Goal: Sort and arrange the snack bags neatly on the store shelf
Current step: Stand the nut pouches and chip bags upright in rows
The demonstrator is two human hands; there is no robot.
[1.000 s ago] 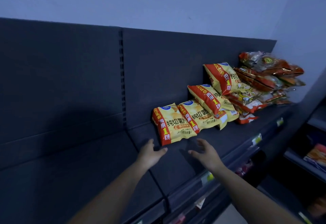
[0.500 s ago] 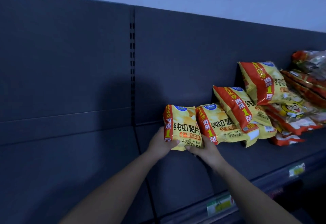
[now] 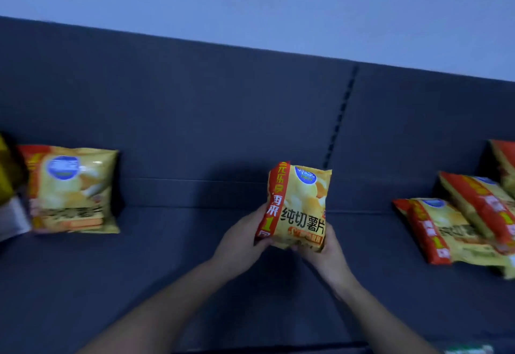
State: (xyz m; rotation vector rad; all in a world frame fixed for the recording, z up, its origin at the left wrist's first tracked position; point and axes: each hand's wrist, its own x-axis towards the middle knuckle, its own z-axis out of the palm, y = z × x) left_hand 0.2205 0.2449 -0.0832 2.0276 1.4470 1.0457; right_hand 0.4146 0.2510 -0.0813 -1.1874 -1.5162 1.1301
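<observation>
both hands, left hand (image 3: 239,245) and right hand (image 3: 324,253), grasp the bottom corners of a chip bag (image 3: 298,206), held upright over the bare middle of the shelf (image 3: 167,270). to do this well, stand it against the back panel (image 3: 223,108), label forward, in line with the upright bag (image 3: 72,189) at left, away from the slumped pile (image 3: 459,225) at right.

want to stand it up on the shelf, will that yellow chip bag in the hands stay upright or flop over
The yellow chip bag looks puffed with air, so probably light and prone to tipping. Both the left hand and right hand pinch only its bottom edge, yet it holds shape, suggesting some stiffness. Leaning it on the back panel may help.
</observation>
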